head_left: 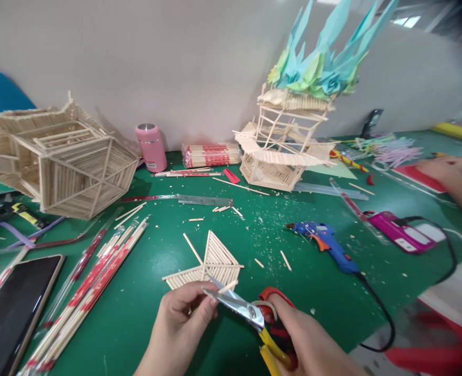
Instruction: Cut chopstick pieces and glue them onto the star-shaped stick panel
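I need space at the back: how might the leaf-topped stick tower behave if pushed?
The stick tower would probably feel light yet fragile, being thin sticks with open gaps. It may tip easily, since tall paper leaves crown its openwork frame. Those leaves look apt to bend.

A pink flask stands near the back edge of the green table. A dark phone lies toward the near left corner, pastel strips toward the far right.
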A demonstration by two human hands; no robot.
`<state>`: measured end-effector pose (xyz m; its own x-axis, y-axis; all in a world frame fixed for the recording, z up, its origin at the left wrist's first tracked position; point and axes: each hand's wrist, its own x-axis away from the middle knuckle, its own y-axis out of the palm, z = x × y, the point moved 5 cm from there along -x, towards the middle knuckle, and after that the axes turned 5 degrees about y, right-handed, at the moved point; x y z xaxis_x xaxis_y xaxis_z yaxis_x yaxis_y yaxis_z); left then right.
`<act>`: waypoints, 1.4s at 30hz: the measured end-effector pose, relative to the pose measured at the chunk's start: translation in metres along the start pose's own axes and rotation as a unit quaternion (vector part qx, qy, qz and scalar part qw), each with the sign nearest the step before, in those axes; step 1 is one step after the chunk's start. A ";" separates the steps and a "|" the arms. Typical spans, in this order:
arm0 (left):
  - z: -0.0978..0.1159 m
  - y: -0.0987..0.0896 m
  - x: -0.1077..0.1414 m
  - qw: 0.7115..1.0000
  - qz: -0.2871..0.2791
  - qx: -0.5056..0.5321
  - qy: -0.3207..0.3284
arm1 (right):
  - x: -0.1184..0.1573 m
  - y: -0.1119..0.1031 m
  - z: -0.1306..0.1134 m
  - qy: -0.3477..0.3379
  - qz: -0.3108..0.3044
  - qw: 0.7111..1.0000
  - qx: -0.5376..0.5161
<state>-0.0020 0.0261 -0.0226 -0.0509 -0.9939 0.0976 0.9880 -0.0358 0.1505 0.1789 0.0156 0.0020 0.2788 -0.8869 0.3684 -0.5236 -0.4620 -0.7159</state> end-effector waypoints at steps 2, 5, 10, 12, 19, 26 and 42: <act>0.000 -0.001 0.000 1.000 0.013 0.000 0.004 | -0.002 -0.003 -0.003 -0.008 -0.004 1.000 -0.011; 0.002 -0.001 -0.001 1.000 -0.013 0.011 -0.009 | -0.001 -0.007 -0.007 -0.028 0.007 0.999 -0.020; 0.000 0.002 -0.001 0.998 -0.049 0.023 -0.029 | 0.003 -0.003 -0.003 -0.014 0.001 1.000 0.001; -0.001 0.002 -0.001 1.000 -0.020 0.008 -0.009 | 0.002 0.000 -0.001 -0.002 -0.005 1.000 -0.001; 0.007 0.000 0.001 1.000 -0.025 -0.001 0.012 | -0.003 -0.005 -0.001 -0.022 0.006 1.000 -0.005; 0.004 0.004 -0.002 0.997 -0.046 0.045 -0.030 | 0.002 -0.001 0.004 -0.007 0.008 1.000 0.008; -0.005 -0.008 -0.005 0.973 0.074 0.213 -0.056 | -0.010 -0.026 0.009 0.021 0.019 0.998 -0.062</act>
<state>-0.0094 0.0306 -0.0293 0.0474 -0.9668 0.2512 0.8364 0.1759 0.5192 0.1971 0.0361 0.0115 0.2239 -0.9024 0.3682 -0.6300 -0.4223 -0.6518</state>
